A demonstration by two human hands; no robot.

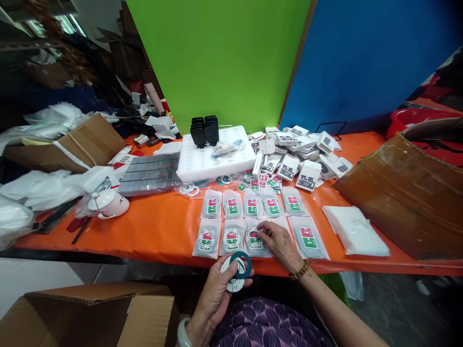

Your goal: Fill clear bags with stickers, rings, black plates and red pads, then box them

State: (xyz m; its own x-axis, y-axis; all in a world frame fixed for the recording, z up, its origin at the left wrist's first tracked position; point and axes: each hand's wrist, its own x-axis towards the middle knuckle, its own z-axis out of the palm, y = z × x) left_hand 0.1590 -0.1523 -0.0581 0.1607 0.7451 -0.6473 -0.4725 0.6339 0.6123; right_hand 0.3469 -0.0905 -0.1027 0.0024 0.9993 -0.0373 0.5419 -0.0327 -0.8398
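Left hand [217,284] is pinching a ring stack [237,270], keeping it ready; right hand [278,241], fingers spread, is pressing a packet [255,239] flat beneath it on the desk [162,226].

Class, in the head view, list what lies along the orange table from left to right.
White ceramic cup → grey stack of flat packs → white foam tray → pile of small white boxes → white folded bag stack → brown cardboard box.

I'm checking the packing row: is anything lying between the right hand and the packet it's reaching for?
Nothing visible. The right hand already has its fingertips on the clear packet in the front row, while the left hand holds round ring stickers.
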